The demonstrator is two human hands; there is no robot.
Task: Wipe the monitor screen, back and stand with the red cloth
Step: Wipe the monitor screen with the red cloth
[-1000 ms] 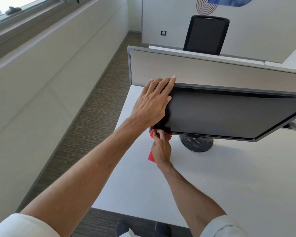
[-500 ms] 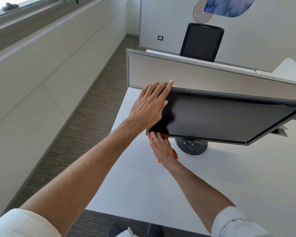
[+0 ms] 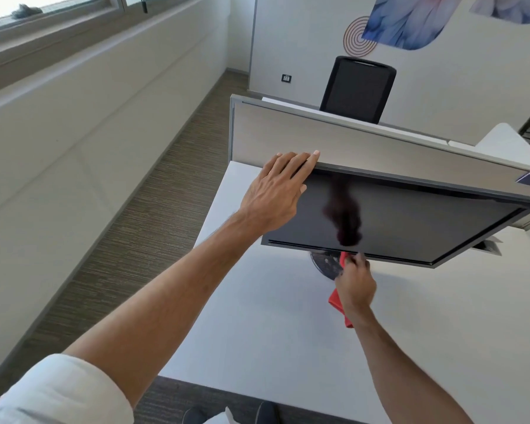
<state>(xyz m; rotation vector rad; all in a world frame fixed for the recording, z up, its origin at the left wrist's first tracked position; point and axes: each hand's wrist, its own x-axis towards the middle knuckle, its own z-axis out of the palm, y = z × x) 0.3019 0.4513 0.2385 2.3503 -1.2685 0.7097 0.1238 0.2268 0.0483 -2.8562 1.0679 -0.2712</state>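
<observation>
The monitor [image 3: 410, 218] has a dark screen tilted up toward me and stands on a white desk [image 3: 257, 325]. My left hand [image 3: 276, 191] lies flat over the monitor's top left corner, fingers reaching over the upper edge. My right hand [image 3: 355, 283] is blurred and grips the red cloth [image 3: 337, 299] against the bottom bezel, just in front of the round dark stand base [image 3: 325, 264]. Part of the cloth hangs below my wrist. The stand neck and the monitor's back are hidden.
A grey divider panel [image 3: 318, 142] rises right behind the monitor. A black office chair [image 3: 358, 87] stands beyond it by the wall. Carpeted floor [image 3: 153, 215] runs along the desk's left edge. My shoes show at the bottom near the desk front.
My right hand has slid the red cloth rightward along the bottom bezel, from the left corner to in front of the stand base. My left hand stays on the top left corner.
</observation>
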